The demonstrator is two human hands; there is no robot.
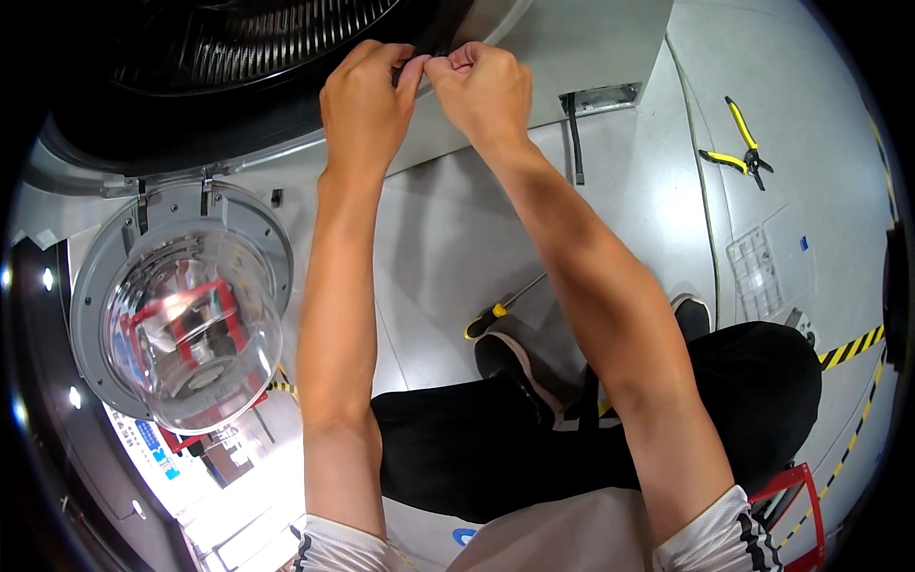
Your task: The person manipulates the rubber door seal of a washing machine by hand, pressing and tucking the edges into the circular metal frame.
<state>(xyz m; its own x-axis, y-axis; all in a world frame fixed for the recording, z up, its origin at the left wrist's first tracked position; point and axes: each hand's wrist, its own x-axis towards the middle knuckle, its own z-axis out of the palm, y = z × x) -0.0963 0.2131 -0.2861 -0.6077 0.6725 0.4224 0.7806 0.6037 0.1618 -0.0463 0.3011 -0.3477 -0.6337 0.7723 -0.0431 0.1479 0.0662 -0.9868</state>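
A front-loading washing machine stands before me, its ribbed metal drum [276, 48] ringed by a black rubber door seal [210, 129]. At the right edge of the seal, my left hand [367, 105] is closed, thumb and fingers pinching the rubber. Right beside it, my right hand [486, 91] is closed in a pinch at the same rim, the two thumbs almost touching. The fingers partly hide the pinched spot. The round door [95, 296], with its clear glass bowl [191, 334], hangs open to the left of my left forearm.
Yellow-and-black pliers [749, 153] lie on the floor at right, above a clear compartment tray [755, 272]. A screwdriver [491, 319] lies near my shoe [510, 367]. A black strap [575, 143] hangs from an opening [610, 97] at the machine's lower corner. Red frame [815, 505] at lower right.
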